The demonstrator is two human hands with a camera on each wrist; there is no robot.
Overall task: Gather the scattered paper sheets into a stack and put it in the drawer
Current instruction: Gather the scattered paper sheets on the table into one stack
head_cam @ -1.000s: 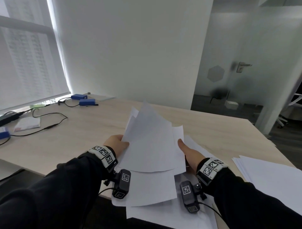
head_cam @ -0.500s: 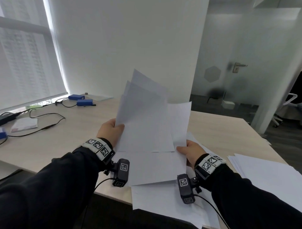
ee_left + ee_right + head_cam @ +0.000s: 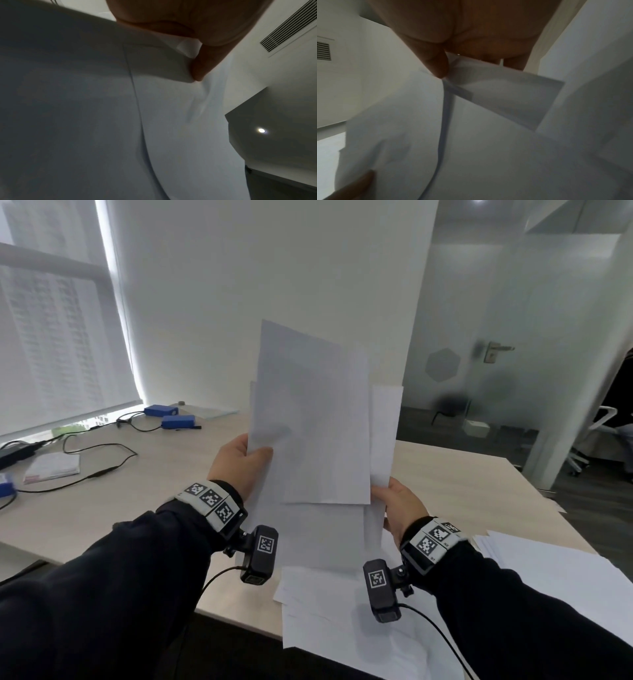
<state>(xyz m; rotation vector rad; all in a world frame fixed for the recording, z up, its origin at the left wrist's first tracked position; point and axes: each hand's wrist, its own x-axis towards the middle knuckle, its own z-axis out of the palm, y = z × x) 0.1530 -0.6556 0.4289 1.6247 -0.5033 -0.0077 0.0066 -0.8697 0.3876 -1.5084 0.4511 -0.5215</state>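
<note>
While the tabletop (image 3: 113, 508), a broad slab of pale, matte wood-grain laminate, carries further loose sheets (image 3: 329, 604) at its near edge and a separate pile (image 3: 565, 583) to the right, the held sheets (image 3: 308, 440) stand clear above it, between the two hands; they are thin, white, limp rectangles, long axis near upright, fanned so that their edges and corners disagree; one sheet projects to the right behind the front one, another hangs lower. The left hand (image 3: 239, 463) grips the left margin, thumb on the near face, fingers (image 3: 200, 65) pinching from behind; the right hand (image 3: 399, 505) grips the lower right margin, thumb and fingers (image 3: 436, 65) likewise pinching the paper. Both hands lie level with the lower half of the bundle, neither plainly nearer; squaring probably requires loosening both pinches and tapping the lower edges down on the tabletop directly beneath. No drawer shows in any view.
</note>
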